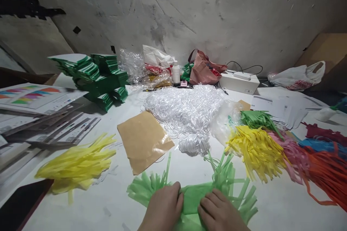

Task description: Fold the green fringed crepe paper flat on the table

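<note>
In the head view, a piece of green tissue paper with fringed ends is held above the near edge of the table, about midway along it. Its plain middle is taken from both sides: the grip of the left hand is closed on it with fingers curled, and the grip of the right hand is likewise folded onto it. How firmly the paper is pinched cannot be told.

The thin paper could be torn or creased askew if it is pulled unevenly by the two hands. The loose fringe is splayed outward at both ends, so strips could be tangled or trapped under the fingers. Strips could also be snagged in the heap of white string toward the far edge, or mixed with the yellow bundle toward the right edge, if the paper is swung that way.

Red lettering is borne by the white plastic bag at the far right corner, but it cannot be read. On the printed sheets along the left edge, coloured pictures are accompanied by print too small to be made out. A small label is seen on the white box by the far edge; its words are equally illegible, and no brand can be confirmed.
</note>
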Motion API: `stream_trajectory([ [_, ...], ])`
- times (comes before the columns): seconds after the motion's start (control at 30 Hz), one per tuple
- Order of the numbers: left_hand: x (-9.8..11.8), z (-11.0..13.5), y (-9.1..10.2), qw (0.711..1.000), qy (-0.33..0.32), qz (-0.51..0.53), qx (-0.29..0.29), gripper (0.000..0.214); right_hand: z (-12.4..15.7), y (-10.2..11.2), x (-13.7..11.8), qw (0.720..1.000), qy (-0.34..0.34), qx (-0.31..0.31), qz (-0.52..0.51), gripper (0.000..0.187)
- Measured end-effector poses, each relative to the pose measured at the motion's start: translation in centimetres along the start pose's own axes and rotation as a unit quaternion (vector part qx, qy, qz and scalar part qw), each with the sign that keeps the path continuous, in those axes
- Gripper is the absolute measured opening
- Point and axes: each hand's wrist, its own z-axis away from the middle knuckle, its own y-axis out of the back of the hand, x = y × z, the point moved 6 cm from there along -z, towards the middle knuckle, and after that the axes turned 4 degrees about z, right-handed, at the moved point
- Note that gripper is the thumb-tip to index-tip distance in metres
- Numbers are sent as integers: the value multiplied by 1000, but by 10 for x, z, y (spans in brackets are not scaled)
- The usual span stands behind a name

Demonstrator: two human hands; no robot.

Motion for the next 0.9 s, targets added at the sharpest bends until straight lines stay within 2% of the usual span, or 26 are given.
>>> stream_trajectory([
  [0.07, -11, 4, -2, 1000, 4, 2, -2, 22, 4, -6, -3, 1000, 14, -7, 10, 34],
  [0.1, -17, 7, -2, 1000, -1, -3, 16, 25, 4, -8, -4, 1000, 19, -7, 13, 35],
  [0.17, -21, 16, 5, 990, -71, -29, 117, 38, 4, -9, -5, 1000, 24, -5, 12, 39],
  [0.2, -17, 24, 9, 971, -139, -49, 191, 43, 3, -9, -4, 1000, 24, -7, 11, 40],
  [0.27, -2, 47, 11, 891, -305, -82, 325, 40, 0, -7, -2, 1000, 21, -20, 7, 40],
  [0.3, 5, 57, 8, 853, -369, -85, 360, 33, -2, -6, 0, 999, 19, -33, 2, 40],
  [0.33, 9, 63, 4, 828, -407, -81, 378, 27, -3, -5, 1, 999, 15, -42, -4, 39],
  [0.37, 12, 66, 0, 821, -417, -74, 382, 29, -4, -3, 3, 999, 10, -50, -11, 39],
  [0.4, 13, 65, -3, 827, -408, -65, 380, 33, -5, -1, 4, 999, 5, -51, -16, 39],
  [0.5, 9, 55, -9, 864, -339, -43, 370, 38, -7, 6, 4, 999, 2, -32, -19, 45],
  [0.6, 12, 54, -8, 851, -335, -38, 403, 33, -8, 10, -1, 1000, 20, -9, -9, 45],
  [0.7, 24, 50, -10, 849, -350, -80, 388, 27, -10, 10, -4, 999, 34, 10, -11, 43],
  [0.8, 28, 40, -19, 870, -348, -90, 338, 23, -8, 4, -1, 1000, 17, -12, -1, 45],
  [0.9, 18, 40, -26, 855, -354, -47, 377, 32, 0, 0, 5, 999, 0, -30, 18, 44],
])
